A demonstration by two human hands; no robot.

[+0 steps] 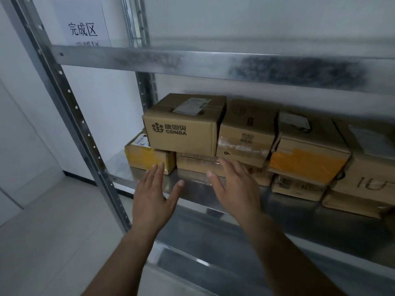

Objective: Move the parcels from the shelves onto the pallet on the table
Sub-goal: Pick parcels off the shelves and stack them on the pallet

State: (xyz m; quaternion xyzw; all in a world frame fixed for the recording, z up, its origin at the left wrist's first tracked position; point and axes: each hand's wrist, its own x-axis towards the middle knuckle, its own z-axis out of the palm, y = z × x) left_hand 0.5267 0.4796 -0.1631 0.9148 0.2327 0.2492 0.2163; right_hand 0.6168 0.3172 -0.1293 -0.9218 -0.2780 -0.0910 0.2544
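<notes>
Several cardboard parcels sit stacked on a metal shelf (192, 186). A brown CONBA box (181, 129) rests on top of a yellow-taped parcel (147, 158) and a flat brown parcel (196, 164). Another taped brown box (245, 144) stands right of it, then a box with an orange-yellow patch (305, 152). My left hand (154, 193) is spread flat, fingertips just in front of the yellow-taped parcel. My right hand (233, 186) is spread too, its fingers over the flat brown parcel's front. Neither hand holds anything. The pallet and table are out of view.
A metal upright (70, 116) stands at the left and a crossbeam (192, 63) runs above the parcels. More boxes (363, 182) fill the shelf's right side. A lower shelf (245, 248) lies below. A paper sign (82, 26) hangs on the white wall.
</notes>
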